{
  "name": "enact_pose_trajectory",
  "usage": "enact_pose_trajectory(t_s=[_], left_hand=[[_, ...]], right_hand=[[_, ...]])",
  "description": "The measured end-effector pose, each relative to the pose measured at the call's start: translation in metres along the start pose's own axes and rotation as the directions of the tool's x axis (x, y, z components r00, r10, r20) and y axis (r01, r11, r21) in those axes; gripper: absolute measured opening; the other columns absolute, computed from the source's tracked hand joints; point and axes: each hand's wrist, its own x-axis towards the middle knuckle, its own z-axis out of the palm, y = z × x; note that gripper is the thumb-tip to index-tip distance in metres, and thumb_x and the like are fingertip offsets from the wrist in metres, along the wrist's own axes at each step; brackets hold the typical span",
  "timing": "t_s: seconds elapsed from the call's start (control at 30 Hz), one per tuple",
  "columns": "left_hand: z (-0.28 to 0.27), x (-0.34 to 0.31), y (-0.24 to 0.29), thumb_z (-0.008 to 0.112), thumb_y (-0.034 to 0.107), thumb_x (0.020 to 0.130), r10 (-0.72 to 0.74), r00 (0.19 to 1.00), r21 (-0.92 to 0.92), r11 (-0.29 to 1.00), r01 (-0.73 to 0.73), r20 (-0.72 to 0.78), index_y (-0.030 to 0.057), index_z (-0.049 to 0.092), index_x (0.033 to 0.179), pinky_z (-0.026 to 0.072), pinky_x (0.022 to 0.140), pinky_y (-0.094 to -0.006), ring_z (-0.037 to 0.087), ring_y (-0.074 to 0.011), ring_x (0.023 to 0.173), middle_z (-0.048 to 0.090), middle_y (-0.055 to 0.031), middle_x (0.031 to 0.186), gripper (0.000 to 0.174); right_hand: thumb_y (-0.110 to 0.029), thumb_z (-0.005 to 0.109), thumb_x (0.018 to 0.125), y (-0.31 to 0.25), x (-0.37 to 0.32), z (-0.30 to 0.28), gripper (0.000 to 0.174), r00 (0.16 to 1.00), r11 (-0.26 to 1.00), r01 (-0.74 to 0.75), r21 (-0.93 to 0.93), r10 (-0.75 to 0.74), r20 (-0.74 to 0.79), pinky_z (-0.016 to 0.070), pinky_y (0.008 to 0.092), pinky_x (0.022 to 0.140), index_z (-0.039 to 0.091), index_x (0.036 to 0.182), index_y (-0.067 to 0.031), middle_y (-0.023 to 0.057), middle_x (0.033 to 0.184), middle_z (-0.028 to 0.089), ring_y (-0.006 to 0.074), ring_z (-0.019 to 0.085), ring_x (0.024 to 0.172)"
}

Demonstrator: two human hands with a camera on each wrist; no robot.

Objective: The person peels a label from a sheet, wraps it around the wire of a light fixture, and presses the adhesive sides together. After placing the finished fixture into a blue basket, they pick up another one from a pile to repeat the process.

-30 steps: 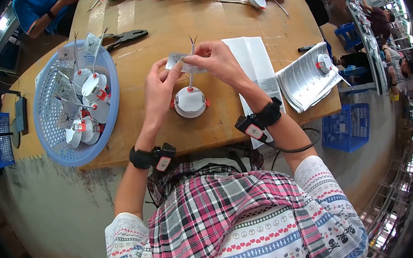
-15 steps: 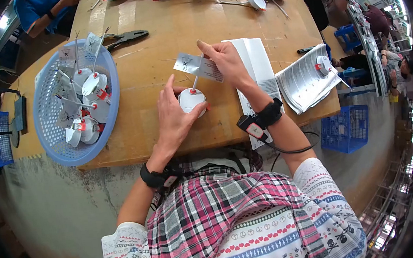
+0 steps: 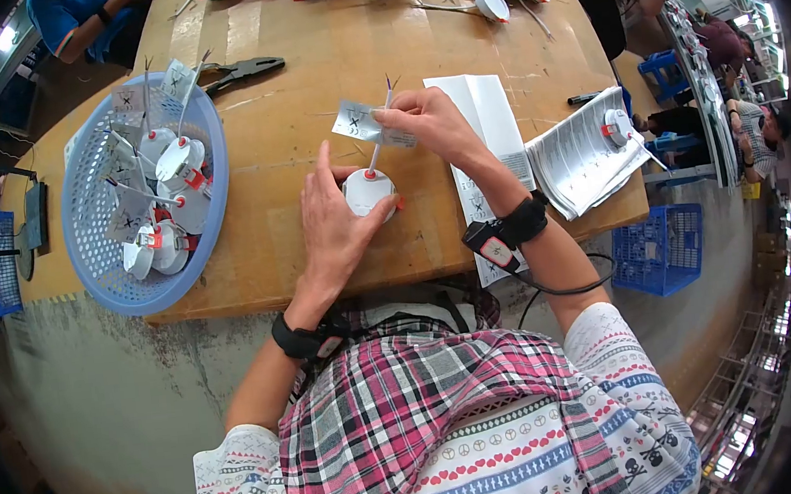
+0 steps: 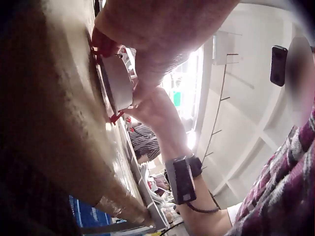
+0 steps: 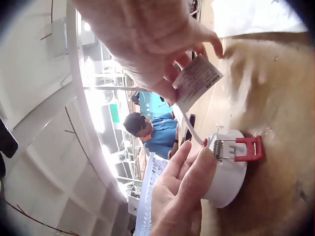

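Note:
A white round downlight with red-ended spring clips sits on the table before the person. The left hand grips its body, thumb on the near side and fingers at the far left. From the lamp's top rises a white cable with a silvery printed label folded round it like a flag. The right hand pinches that label by the cable, thumb on top. In the left wrist view, the left hand hides part of the lamp.
A blue perforated basket of labelled downlights stands left, with pliers behind it. Label sheets and a stack of printed sheets bearing one lamp lie right. More downlights crowd the far end. Other people sit beyond.
The left hand has left the label and come down to the lamp, gripping it. The right hand stays at the label; its thumb, raised half a second ago, now presses on it near the cable.

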Motion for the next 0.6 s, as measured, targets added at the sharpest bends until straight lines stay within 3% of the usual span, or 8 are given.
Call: enact_pose_trajectory(t_s=[0.03, 0.13, 0.23, 0.33, 0.43, 0.47, 0.53, 0.6], left_hand=[[0.0, 0.0, 0.001, 0.079, 0.027, 0.063, 0.006, 1.0, 0.015, 1.0, -0.006, -0.007, -0.0058, 0.025, 0.133, 0.0379, 0.085, -0.0384, 0.05, -0.026, 0.092, 0.056, -0.0117, 0.097, 0.094], [0.0, -0.002, 0.002, 0.079, 0.027, 0.065, -0.006, 1.0, -0.001, 1.0, 0.006, 0.007, -0.0058, 0.029, 0.131, 0.04, 0.085, -0.0366, 0.052, -0.0244, 0.096, 0.056, -0.0128, 0.101, 0.09], [-0.011, 0.002, -0.003, 0.066, 0.016, 0.079, -0.186, 0.978, -0.358, 0.91, 0.209, 0.097, -0.0056, 0.031, 0.131, 0.042, 0.091, -0.0308, 0.053, -0.0204, 0.104, 0.054, -0.0121, 0.112, 0.066], [-0.029, 0.033, -0.025, 0.056, 0.015, 0.086, -0.257, 0.951, -0.728, 0.618, 0.297, 0.17, -0.0059, 0.037, 0.127, 0.0433, 0.089, -0.03, 0.053, -0.02, 0.104, 0.054, -0.0135, 0.115, 0.05], [-0.036, 0.068, -0.037, 0.047, 0.013, 0.09, -0.111, 0.905, -0.706, 0.59, 0.392, 0.41, -0.0049, 0.038, 0.127, 0.0407, 0.094, -0.0294, 0.051, -0.0184, 0.11, 0.051, -0.0127, 0.119, 0.042], [-0.035, 0.077, -0.036, 0.048, 0.012, 0.09, -0.032, 0.865, -0.709, 0.559, 0.43, 0.501, -0.0048, 0.039, 0.127, 0.0407, 0.095, -0.0292, 0.051, -0.018, 0.11, 0.051, -0.0127, 0.12, 0.042], [-0.024, 0.096, -0.028, 0.049, 0.011, 0.088, 0.141, 0.747, -0.697, 0.503, 0.511, 0.649, -0.0046, 0.04, 0.126, 0.0406, 0.095, -0.0289, 0.051, -0.0173, 0.11, 0.051, -0.0127, 0.12, 0.042], [-0.007, 0.111, -0.036, 0.055, 0.014, 0.086, 0.26, 0.619, -0.66, 0.452, 0.601, 0.741, -0.0016, 0.042, 0.126, 0.0434, 0.086, -0.0251, 0.054, -0.0133, 0.101, 0.054, -0.0091, 0.114, 0.045]], right_hand=[[-0.026, 0.07, 0.073, 0.0, 0.0, 0.0, 0.032, 1.0, 0.999, -0.026, 0.023, 0.026, -0.014, 0.0457, 0.0282, 0.061, 0.066, 0.083, 0.0042, 0.0116, 0.073, 0.064, 0.0136, 0.058, 0.066], [-0.027, 0.07, 0.072, -0.008, -0.002, 0.001, 0.031, 0.992, 0.994, 0.109, 0.004, -0.109, -0.061, 0.0451, 0.0296, 0.064, 0.067, 0.081, 0.0028, 0.0123, 0.077, 0.064, 0.0159, 0.058, 0.07], [-0.027, 0.071, 0.072, -0.013, -0.003, -0.006, 0.028, 0.968, 0.962, 0.226, -0.154, -0.239, -0.077, 0.0442, 0.0313, 0.07, 0.068, 0.08, 0.0, 0.0125, 0.081, 0.062, 0.02, 0.056, 0.078], [-0.026, 0.072, 0.07, -0.026, -0.012, -0.01, 0.026, 0.964, 0.935, 0.226, -0.274, -0.254, -0.074, 0.0424, 0.032, 0.075, 0.068, 0.078, -0.0023, 0.0103, 0.083, 0.059, 0.0223, 0.052, 0.086], [-0.024, 0.073, 0.071, -0.034, -0.018, -0.01, 0.018, 0.956, 0.931, 0.28, -0.235, -0.293, -0.024, 0.036, 0.0271, 0.076, 0.069, 0.077, -0.0072, 0.0004, 0.077, 0.052, 0.0147, 0.044, 0.082], [-0.024, 0.074, 0.07, -0.035, -0.018, -0.01, 0.018, 0.945, 0.919, 0.313, -0.242, -0.325, -0.013, 0.0373, 0.0286, 0.075, 0.069, 0.077, -0.0075, 0.0018, 0.078, 0.052, 0.0167, 0.045, 0.082], [-0.023, 0.075, 0.068, -0.037, -0.019, -0.01, 0.018, 0.922, 0.891, 0.375, -0.256, -0.386, 0.007, 0.0399, 0.0318, 0.074, 0.07, 0.076, -0.008, 0.0047, 0.079, 0.053, 0.0207, 0.046, 0.082], [-0.022, 0.075, 0.068, -0.038, -0.019, -0.009, 0.017, 0.908, 0.878, 0.41, -0.246, -0.419, 0.015, 0.0392, 0.0319, 0.073, 0.07, 0.075, -0.0085, 0.0042, 0.079, 0.052, 0.0205, 0.045, 0.08]])
